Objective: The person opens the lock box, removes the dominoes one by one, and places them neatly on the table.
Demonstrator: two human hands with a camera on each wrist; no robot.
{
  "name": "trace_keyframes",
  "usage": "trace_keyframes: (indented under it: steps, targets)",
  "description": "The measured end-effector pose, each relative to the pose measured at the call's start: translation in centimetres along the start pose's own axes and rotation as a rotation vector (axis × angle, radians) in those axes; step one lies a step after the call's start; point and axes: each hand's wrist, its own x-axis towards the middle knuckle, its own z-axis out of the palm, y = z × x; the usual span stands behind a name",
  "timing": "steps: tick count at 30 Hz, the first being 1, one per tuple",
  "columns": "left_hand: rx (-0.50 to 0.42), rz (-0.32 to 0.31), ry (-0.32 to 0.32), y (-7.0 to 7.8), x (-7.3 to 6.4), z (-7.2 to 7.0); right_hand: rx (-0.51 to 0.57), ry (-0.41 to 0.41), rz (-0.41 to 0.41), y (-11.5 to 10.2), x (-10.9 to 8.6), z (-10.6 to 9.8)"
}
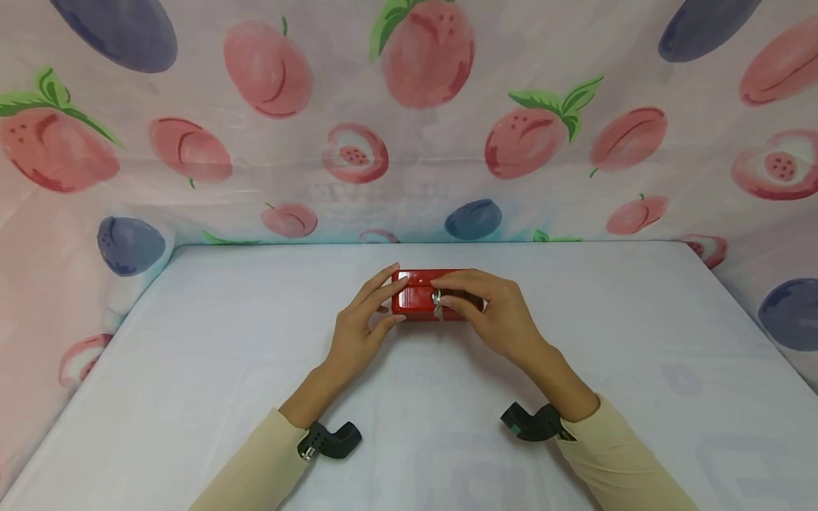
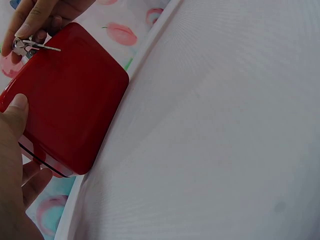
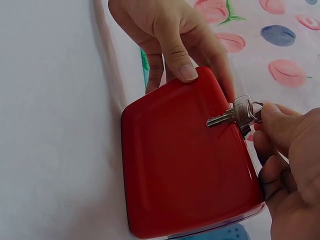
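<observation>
A small glossy red metal cash box [image 1: 417, 301] sits on the white cloth, its lid side facing up. My left hand [image 1: 355, 332] holds its left end, with the thumb on the near side and fingers over the top and far side. Over the middle of the lid, my right hand [image 1: 505, 312] pinches a key between thumb and forefinger at the lock. The lock itself is hidden by the fingers. A second silver key [image 3: 222, 119] hangs from the same key ring [image 3: 256, 111] over the box's near side.
The white cloth [image 1: 255, 355] covers the whole table. Behind it and at both sides hangs a fruit-print curtain [image 1: 422, 149]. A black wrist camera [image 1: 332, 440] is strapped to the left forearm, and another black wrist camera [image 1: 533, 424] to the right.
</observation>
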Motion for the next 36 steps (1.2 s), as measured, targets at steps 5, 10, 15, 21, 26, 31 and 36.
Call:
trace_keyframes:
  steps: [5, 10, 15, 21, 26, 31, 36]
  targets:
    - [-0.003, 0.000, 0.000, -0.1, 0.0, 0.0, -0.005, 0.006, -0.014, 0.2, 0.0, 0.1]
    - [-0.006, -0.001, -0.003, 0.0, 0.0, 0.0, -0.003, 0.019, -0.012, 0.2, 0.0, 0.2]
    - [-0.008, -0.001, -0.001, 0.1, 0.0, 0.0, 0.001, 0.039, -0.015, 0.0, 0.0, 0.3]
    - [-0.012, -0.001, -0.001, 0.1, 0.0, 0.0, 0.010, 0.054, -0.016, -1.8, 0.3, -0.1]
    - [-0.013, 0.002, -0.001, 0.1, 0.0, 0.0, 0.028, 0.048, -0.012, -2.3, 0.3, -0.2]
    - [-0.013, 0.004, 0.002, 0.1, 0.0, 0.0, 0.038, 0.052, -0.008, -2.3, 0.4, -0.2]
    - [-0.022, 0.003, 0.003, 0.1, 0.0, 0.0, 0.027, 0.047, -0.033, 0.0, 0.0, 0.4]
